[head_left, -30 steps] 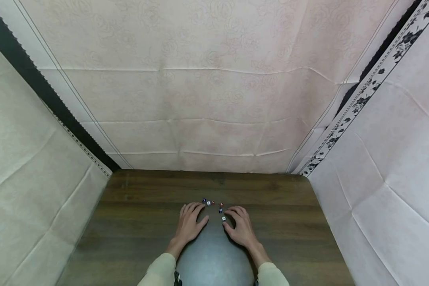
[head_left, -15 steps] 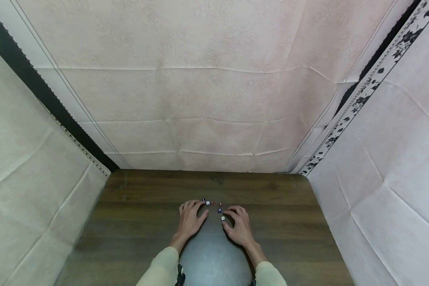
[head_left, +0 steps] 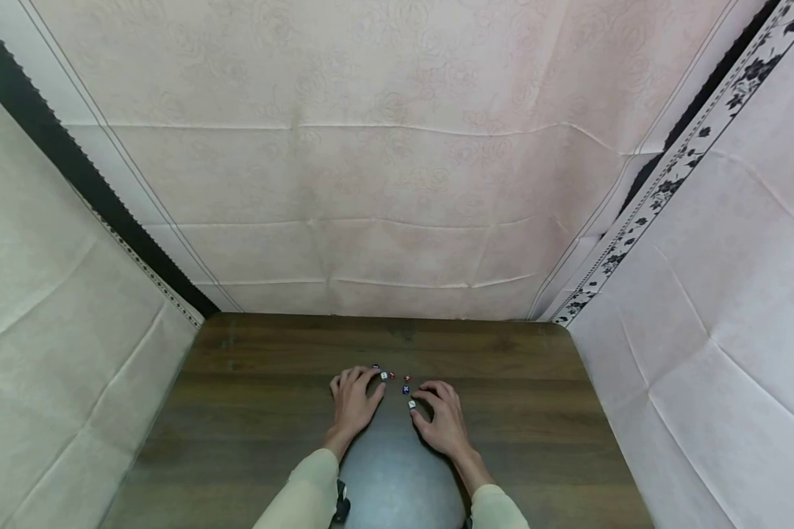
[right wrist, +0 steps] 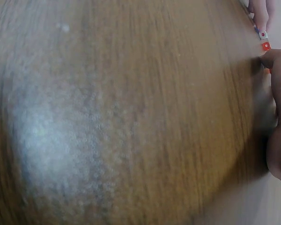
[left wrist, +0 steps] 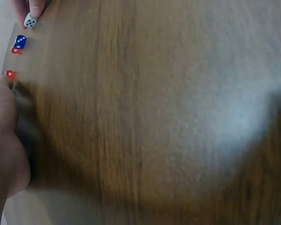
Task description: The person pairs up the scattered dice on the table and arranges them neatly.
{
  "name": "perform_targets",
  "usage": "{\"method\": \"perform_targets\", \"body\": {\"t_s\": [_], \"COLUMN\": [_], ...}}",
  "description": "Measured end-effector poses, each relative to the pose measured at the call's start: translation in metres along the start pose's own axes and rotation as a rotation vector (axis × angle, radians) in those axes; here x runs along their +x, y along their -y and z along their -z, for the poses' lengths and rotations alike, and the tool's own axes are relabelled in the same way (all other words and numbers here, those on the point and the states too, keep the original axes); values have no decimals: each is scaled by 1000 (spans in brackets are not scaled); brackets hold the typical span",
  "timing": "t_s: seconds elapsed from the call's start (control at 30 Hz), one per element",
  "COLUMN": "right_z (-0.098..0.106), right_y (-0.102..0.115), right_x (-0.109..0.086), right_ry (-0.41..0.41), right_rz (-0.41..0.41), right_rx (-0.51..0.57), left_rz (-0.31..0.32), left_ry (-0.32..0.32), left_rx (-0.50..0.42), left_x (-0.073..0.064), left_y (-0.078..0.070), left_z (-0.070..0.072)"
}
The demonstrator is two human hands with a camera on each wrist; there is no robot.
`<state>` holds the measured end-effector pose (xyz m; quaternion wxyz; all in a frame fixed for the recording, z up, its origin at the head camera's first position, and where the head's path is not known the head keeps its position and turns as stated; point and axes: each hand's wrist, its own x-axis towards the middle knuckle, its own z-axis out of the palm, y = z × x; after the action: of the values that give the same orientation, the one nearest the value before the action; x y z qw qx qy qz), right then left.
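Note:
Several small dice lie near the middle of the table between my hands. At the left, the index fingertip of my left hand (head_left: 353, 402) is right at a blue die (head_left: 376, 366) and partly covers it; its thumb stands apart. Beside that fingertip sit a white die (head_left: 384, 375) and a red die (head_left: 392, 375). My right hand (head_left: 443, 420) has thumb and index finger curled on either side of another white die (head_left: 412, 404), whose dark pips show in the left wrist view (left wrist: 30, 21). Just beyond it are a second blue die (head_left: 406, 389) and a second red die (head_left: 406, 378).
The brown wood-grain table (head_left: 271, 433) reflects a bright patch between my forearms. Pale cloth hangs behind its far edge (head_left: 397, 272) and along the left (head_left: 73, 330) and right (head_left: 714, 330) sides.
My left hand has edged forward, and the blue die at its fingertips has shifted slightly away from me. The right hand and the other dice stay nearly where they were.

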<state>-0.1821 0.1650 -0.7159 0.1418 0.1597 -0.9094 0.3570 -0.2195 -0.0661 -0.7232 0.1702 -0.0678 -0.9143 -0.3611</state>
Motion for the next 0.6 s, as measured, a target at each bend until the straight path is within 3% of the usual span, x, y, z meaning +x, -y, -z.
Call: {"method": "perform_targets", "body": {"t_s": [0.3,0.6], "right_z": [-1,-2], "right_y": [-1,-1], "right_x": [1,0], "right_ry": [-6,-9], "right_rz": [4,-1], "right_rx": [5,3], "left_rz": [-7,33], "left_ry": [-34,-20], "left_rx": [-4,25], "left_x": [-1,0], "left_y": [2,-4], "left_z": [-5,-3]}}
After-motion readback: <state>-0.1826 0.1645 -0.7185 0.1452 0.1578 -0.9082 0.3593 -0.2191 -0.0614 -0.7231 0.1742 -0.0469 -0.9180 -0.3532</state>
